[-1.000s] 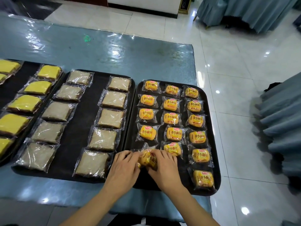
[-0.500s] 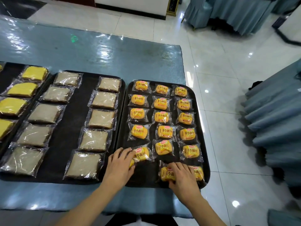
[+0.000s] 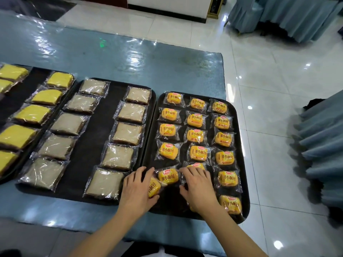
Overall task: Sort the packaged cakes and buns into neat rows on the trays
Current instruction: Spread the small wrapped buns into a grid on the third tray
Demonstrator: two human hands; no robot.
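Observation:
Several small orange packaged buns lie in three rows on the right black tray [image 3: 241,164]. My left hand [image 3: 136,188] rests at the tray's near left corner with its fingers around one tilted bun [image 3: 154,186]. Another bun [image 3: 168,176] lies flat between my hands. My right hand [image 3: 198,186] lies palm down with spread fingers over the middle row, partly covering a bun [image 3: 194,165]. A further bun sits hidden under my right wrist. The last bun of the right row [image 3: 231,204] lies slightly askew at the near right corner.
The middle black tray [image 3: 87,145] holds two rows of pale wrapped cakes [image 3: 128,133]. A third tray at the far left carries yellow wrapped cakes [image 3: 32,114]. The table's right edge drops to a white tiled floor. Blue draped furniture [image 3: 319,145] stands to the right.
My right hand has moved from the near right corner back up to the middle row. My left hand stays at the near left corner on a bun. The camera has come closer.

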